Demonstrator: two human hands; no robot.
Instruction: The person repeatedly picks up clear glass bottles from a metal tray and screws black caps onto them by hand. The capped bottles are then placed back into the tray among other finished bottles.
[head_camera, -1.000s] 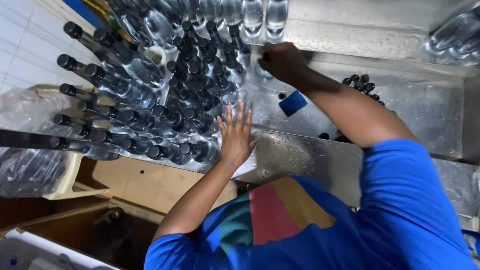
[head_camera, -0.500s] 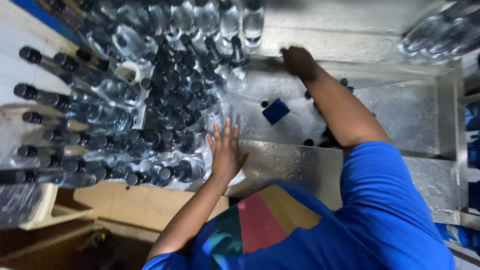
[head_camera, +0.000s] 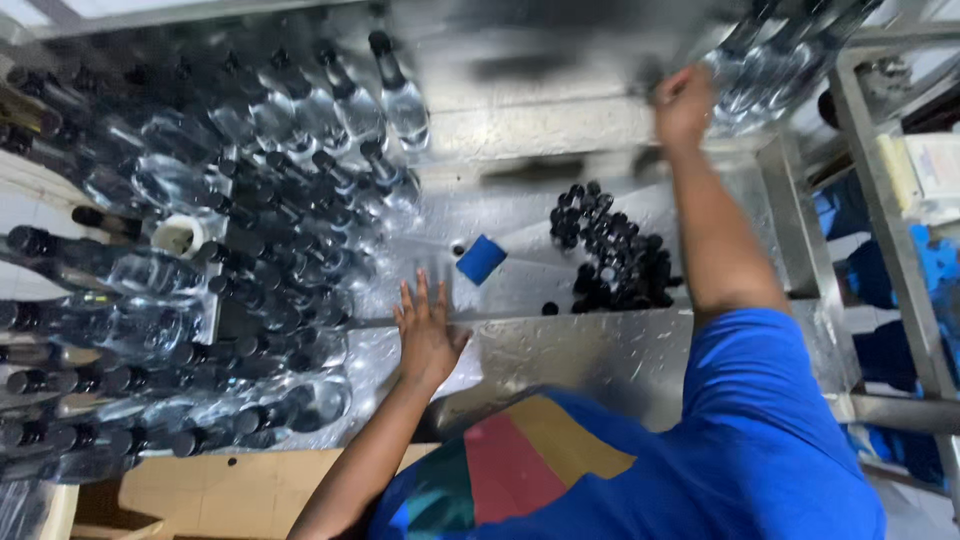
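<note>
My left hand (head_camera: 428, 332) lies flat, fingers spread, on the front rim of a steel table (head_camera: 600, 365), right beside a dense crowd of clear bottles with black caps (head_camera: 250, 230). My right hand (head_camera: 685, 103) is stretched far up and to the right with its fingers curled. It sits against a second group of clear bottles (head_camera: 775, 55). That part of the picture is blurred, so a grip on a bottle cannot be made out. A pile of loose black caps (head_camera: 615, 258) and a small blue block (head_camera: 481, 259) lie on the table between my arms.
A white ring-shaped object (head_camera: 180, 236) sits among the left bottles. A steel frame (head_camera: 890, 230) runs down the right side with blue items behind it. Brown cardboard (head_camera: 220, 490) lies below the table's front edge.
My right hand has moved from the middle bottles up and to the right, to the far group. My left hand has stayed flat on the rim. The view has swung right.
</note>
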